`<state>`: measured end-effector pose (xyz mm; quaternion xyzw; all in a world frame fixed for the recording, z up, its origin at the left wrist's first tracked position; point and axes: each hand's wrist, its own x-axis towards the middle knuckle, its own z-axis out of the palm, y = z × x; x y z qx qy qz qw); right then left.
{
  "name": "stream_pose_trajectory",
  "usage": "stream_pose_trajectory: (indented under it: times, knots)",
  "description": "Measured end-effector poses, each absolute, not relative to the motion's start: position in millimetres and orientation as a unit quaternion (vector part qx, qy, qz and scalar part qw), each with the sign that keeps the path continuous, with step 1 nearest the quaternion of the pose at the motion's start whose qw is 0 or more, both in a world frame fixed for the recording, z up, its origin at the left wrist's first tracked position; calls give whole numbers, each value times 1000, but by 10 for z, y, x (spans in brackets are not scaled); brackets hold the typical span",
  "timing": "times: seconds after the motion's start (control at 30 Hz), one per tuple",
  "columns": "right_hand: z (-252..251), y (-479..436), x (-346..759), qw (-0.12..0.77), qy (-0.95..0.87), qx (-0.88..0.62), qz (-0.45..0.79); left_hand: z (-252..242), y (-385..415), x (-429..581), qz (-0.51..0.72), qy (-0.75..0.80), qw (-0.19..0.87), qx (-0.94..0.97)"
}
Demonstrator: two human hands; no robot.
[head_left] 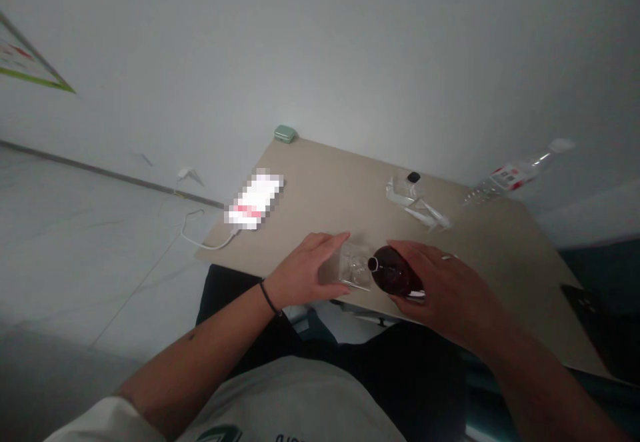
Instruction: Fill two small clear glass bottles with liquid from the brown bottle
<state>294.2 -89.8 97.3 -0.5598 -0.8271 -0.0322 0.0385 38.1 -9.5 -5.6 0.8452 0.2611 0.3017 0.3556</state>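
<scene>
1. A beige table (330, 175) is bounded by a wall (350, 49) along its back. Its front edge is met by the person's lap, and the work is kept close to that edge.
2. Bare tabletop is left in the middle, between the phone (257, 201) on the left and the crumpled clear plastic (407, 195) toward the back right. More open surface is found to the right of the right hand (425, 279).
3. The left back corner is taken up by a small green case (285, 134); a white cable (210, 247) is looped over the left edge from the phone.
4. A dark reddish-brown bottle (393, 272), shiny and round-shouldered, is held above the front part of the table by the right hand, whose fingers are wrapped about its body. It is tilted leftward, and its narrow, uncapped mouth is aimed toward the clear cup (356, 265).
5. The clear cup is set just beside the bottle's mouth. Thumb and fingers of the left hand (307, 269) are spread wide at its left side; whether it is touched cannot be told, nor what is in it.
6. A black cap (413, 177) is seen beside the crumpled plastic.
7. A clear bottle (515, 175) with a red-and-white label is placed at the back right; its contents cannot be made out.
</scene>
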Motion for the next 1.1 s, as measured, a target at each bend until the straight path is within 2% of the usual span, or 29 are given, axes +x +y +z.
stream_pose_trajectory:
  times: [1.1]
  knots:
    - [963, -917, 2965, 22, -833, -548, -76, -108, -68, 381, 277, 249, 362, 855]
